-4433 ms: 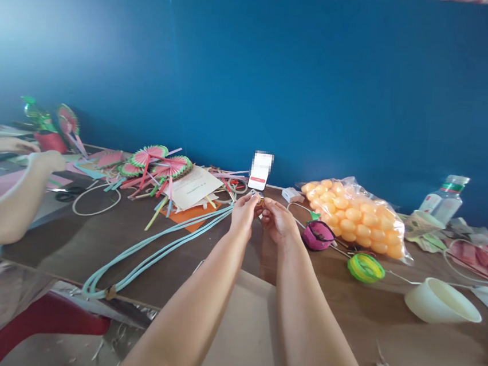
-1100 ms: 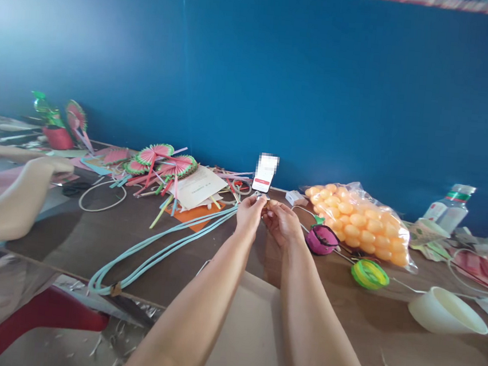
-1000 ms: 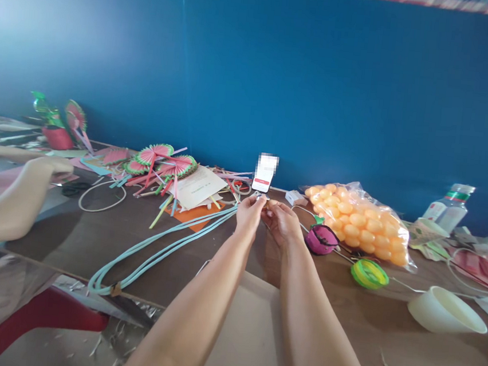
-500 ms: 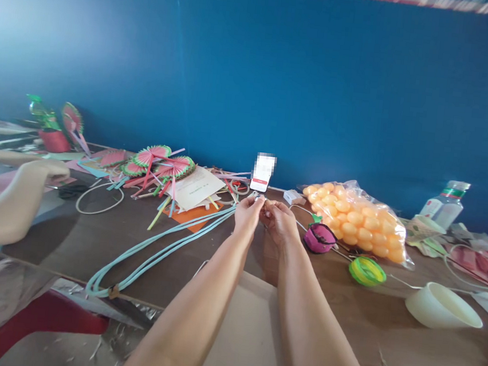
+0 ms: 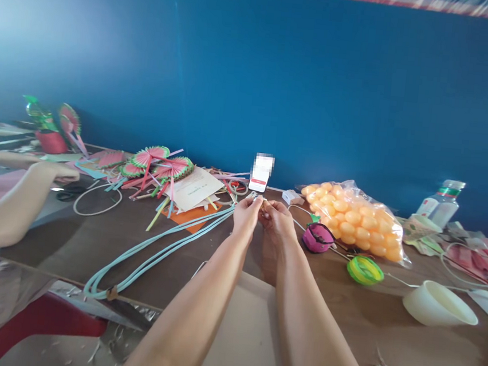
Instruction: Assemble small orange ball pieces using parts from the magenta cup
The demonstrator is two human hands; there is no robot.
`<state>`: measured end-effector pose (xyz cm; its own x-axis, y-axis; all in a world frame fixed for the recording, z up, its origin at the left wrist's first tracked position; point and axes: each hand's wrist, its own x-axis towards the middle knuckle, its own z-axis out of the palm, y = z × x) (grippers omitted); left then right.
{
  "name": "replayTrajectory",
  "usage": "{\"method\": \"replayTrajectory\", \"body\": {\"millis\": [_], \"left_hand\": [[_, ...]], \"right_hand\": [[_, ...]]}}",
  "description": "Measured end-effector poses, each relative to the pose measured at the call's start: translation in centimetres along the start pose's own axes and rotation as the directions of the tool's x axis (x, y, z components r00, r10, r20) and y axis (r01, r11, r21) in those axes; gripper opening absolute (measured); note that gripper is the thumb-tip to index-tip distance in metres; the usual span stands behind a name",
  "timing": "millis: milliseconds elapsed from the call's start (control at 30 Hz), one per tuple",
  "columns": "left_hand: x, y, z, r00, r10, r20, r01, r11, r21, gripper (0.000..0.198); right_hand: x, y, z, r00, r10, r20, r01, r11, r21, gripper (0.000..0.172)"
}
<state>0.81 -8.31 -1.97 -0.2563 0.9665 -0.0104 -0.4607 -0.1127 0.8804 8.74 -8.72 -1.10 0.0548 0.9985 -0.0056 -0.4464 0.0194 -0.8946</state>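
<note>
1. One blue wall [image 5: 305,85] fills the upper part of your view, behind everything on the tabletop.
2. Your brown tabletop [image 5: 341,342] runs from left to right below it.
3. On your left, a co-worker's bare forearm [image 5: 21,207] reaches in over the tabletop, well apart from your own arms.
4. Pale blue tubes [image 5: 99,294] make a long loop to your left, one end at the front edge, the other running up to your left hand; you cannot tell whether that hand touches them.
5. A clear bag of orange egg-shaped pieces [image 5: 358,223] lies to your right, near the wall.
6. Pleated pink-and-green fans [image 5: 176,168] are heaped beyond the tubes, beside a white sheet [image 5: 194,190].
7. A white bowl [image 5: 439,305] sits far to your right.
8. Your left hand [image 5: 246,215] and right hand [image 5: 280,220] meet at the middle, fingertips close together.
9. A magenta pouch [image 5: 317,239] rests just right of your right hand.
10. A lit phone [image 5: 259,179] stands upright just beyond your hands.
11. Your fingers on both sides are narrow, pinching a small piece [image 5: 263,204] between them; it is mostly hidden, so you cannot tell its shape.
</note>
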Motion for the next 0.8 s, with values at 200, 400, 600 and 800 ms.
{"method": "replayTrajectory", "body": {"millis": [200, 400, 600, 800], "left_hand": [[-0.1, 0.8, 0.0, 0.999, -0.022, 0.037, 0.027, 0.991, -0.133, 0.028], [-0.7, 1.9, 0.4, 0.991, -0.115, 0.069, 0.128, 0.967, -0.222, 0.029], [-0.5, 1.5, 0.3, 0.983, -0.166, 0.074, 0.18, 0.953, -0.243, 0.036], [0.1, 0.8, -0.1, 0.979, -0.177, 0.101, 0.196, 0.955, -0.224, 0.043]], "right_hand": [[-0.2, -0.3, 0.4, 0.999, -0.046, 0.021, 0.045, 0.998, 0.053, 0.038], [-0.5, -0.7, 0.3, 0.997, -0.062, 0.038, 0.061, 0.998, 0.03, 0.041], [-0.9, -0.7, 0.6, 0.981, -0.183, 0.061, 0.192, 0.957, -0.219, 0.054], [-0.4, -0.3, 0.1, 0.959, -0.281, 0.044, 0.28, 0.902, -0.329, 0.044]]}}
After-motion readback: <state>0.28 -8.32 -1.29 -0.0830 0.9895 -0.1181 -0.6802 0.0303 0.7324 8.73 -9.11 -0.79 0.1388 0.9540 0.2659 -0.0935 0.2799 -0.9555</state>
